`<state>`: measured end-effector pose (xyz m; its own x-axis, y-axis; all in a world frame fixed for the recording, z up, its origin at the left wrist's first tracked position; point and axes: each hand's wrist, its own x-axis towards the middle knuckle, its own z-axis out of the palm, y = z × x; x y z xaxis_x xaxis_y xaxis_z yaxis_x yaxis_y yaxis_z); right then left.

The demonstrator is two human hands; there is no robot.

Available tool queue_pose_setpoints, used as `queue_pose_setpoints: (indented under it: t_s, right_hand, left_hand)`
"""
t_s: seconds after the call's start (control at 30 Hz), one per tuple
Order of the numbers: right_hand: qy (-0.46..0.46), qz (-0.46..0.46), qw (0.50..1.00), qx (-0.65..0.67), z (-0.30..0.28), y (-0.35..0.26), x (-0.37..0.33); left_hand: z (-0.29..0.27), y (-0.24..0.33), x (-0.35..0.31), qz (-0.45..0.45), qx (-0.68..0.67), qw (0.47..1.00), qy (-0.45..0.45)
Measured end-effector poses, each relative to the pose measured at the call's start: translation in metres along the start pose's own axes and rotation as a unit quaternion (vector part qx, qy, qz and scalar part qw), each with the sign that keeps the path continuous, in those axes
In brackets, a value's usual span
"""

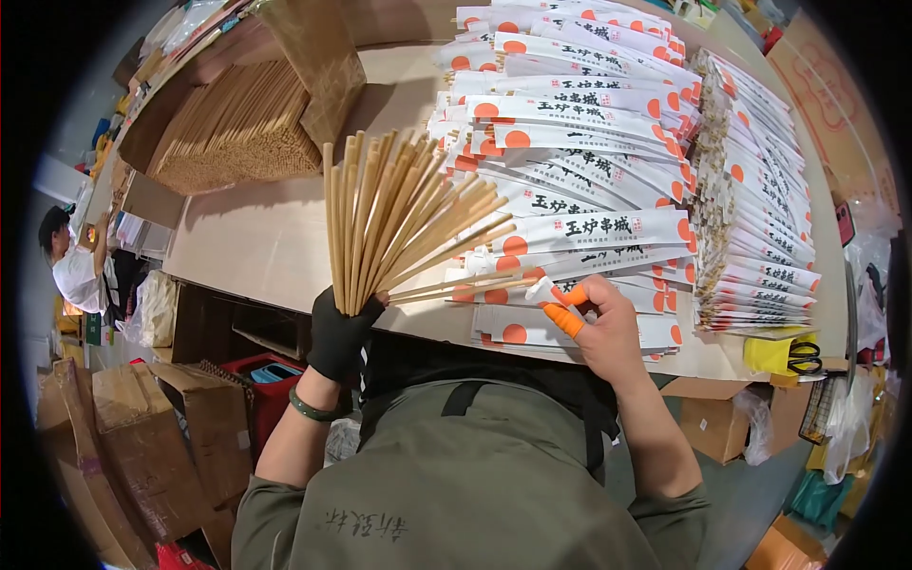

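My left hand [344, 337], in a black glove, is closed around the lower ends of a fanned bundle of wooden chopsticks [399, 214]. Orange finger covers sit on the thumb and a finger of my right hand [605, 328], which pinches the white open end of a paper chopstick sleeve [547, 291]. A pair of chopsticks slants out low from the fan, its tips at that sleeve's mouth; whether they are inside is too small to tell. Under and beyond my right hand lies a wide pile of flat white sleeves with orange dots [589, 228].
A cardboard box holds many loose chopsticks [237, 133] at the far left. Along the right stand stacked sleeves with chopsticks in them [760, 190]. Black-handled scissors [806, 357] lie by a yellow item near the table's right edge. Another person [76, 266] is off to the left.
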<state>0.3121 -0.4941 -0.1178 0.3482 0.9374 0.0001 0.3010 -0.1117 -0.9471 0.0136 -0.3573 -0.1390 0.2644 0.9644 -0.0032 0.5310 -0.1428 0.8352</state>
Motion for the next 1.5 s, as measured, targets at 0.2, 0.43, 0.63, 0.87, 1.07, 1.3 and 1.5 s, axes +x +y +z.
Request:
queue_pose_setpoints:
  t_s: [0.2, 0.43, 0.63, 0.87, 1.07, 1.3, 1.5]
  right_hand:
    - [-0.003, -0.020, 0.999, -0.033, -0.003, -0.002, -0.004]
    - [-0.051, -0.070, 0.987, -0.132, -0.006, -0.012, -0.001]
    - [0.019, -0.346, 0.889, -0.298, 0.018, -0.028, 0.003]
    - [-0.033, -0.470, 0.786, -0.401, 0.026, -0.033, 0.045]
    - [0.040, -0.300, 0.892, -0.335, 0.005, -0.027, 0.031]
    - [-0.023, -0.185, 0.968, -0.166, 0.015, -0.028, 0.017]
    - [0.007, -0.036, 0.975, 0.217, 0.028, -0.048, 0.037]
  left_hand:
    - [-0.013, 0.004, 0.000, 0.009, -0.016, 1.000, -0.021]
    - [-0.020, 0.003, 0.002, -0.004, -0.021, 0.996, -0.087]
    - [0.001, 0.007, 0.005, -0.006, -0.088, 0.991, -0.098]
    - [0.050, 0.050, 0.005, -0.020, -0.312, 0.946, -0.088]
    - [0.030, 0.024, 0.003, -0.050, -0.255, 0.965, -0.046]
    - [0.028, 0.014, 0.000, -0.069, -0.234, 0.969, -0.040]
    - [0.027, 0.011, -0.009, -0.033, -0.208, 0.974, -0.088]
